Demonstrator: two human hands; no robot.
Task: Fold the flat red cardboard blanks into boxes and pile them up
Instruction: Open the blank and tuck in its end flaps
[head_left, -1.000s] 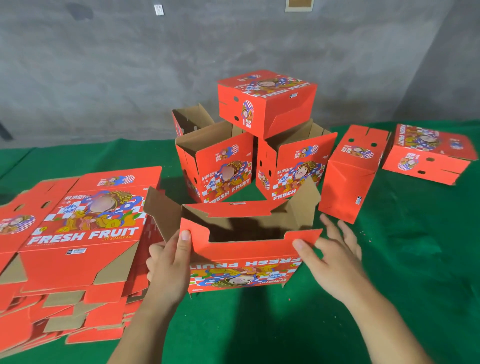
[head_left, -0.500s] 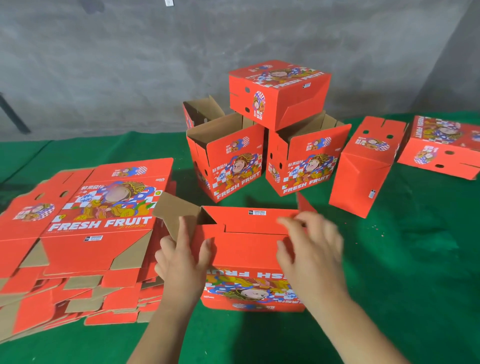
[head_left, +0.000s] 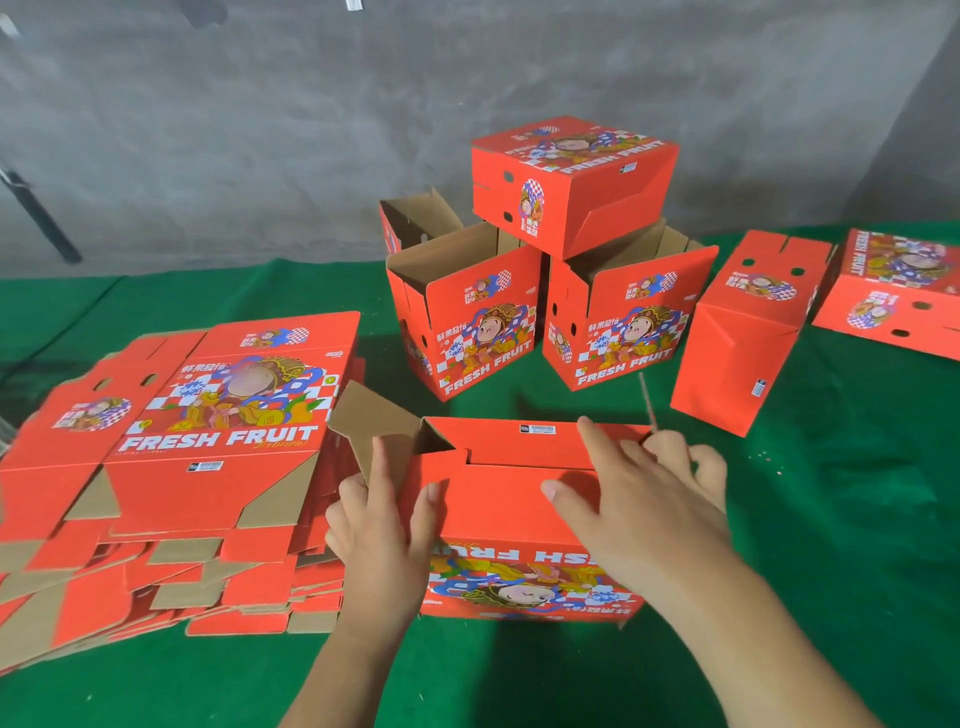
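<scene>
A half-folded red fruit box (head_left: 519, 499) stands in front of me on the green cloth, its print upside down towards me. My left hand (head_left: 384, 519) grips its left end, fingers against the brown side flap that sticks up. My right hand (head_left: 639, 493) lies flat on the red top flaps and presses them down. A thick stack of flat red blanks (head_left: 171, 467) lies to the left. Behind, a closed box (head_left: 571, 182) sits on two open boxes (head_left: 467, 317) (head_left: 628, 317).
A red box (head_left: 748, 332) stands on end at the right, and another closed box (head_left: 898, 296) lies beyond it at the frame edge. One more open box (head_left: 410, 218) is behind the pile. A grey concrete wall (head_left: 260, 130) backs the table.
The box was open at the top a second ago. Both hands have folded its long red flaps down over the opening, and my right hand has moved onto the top.
</scene>
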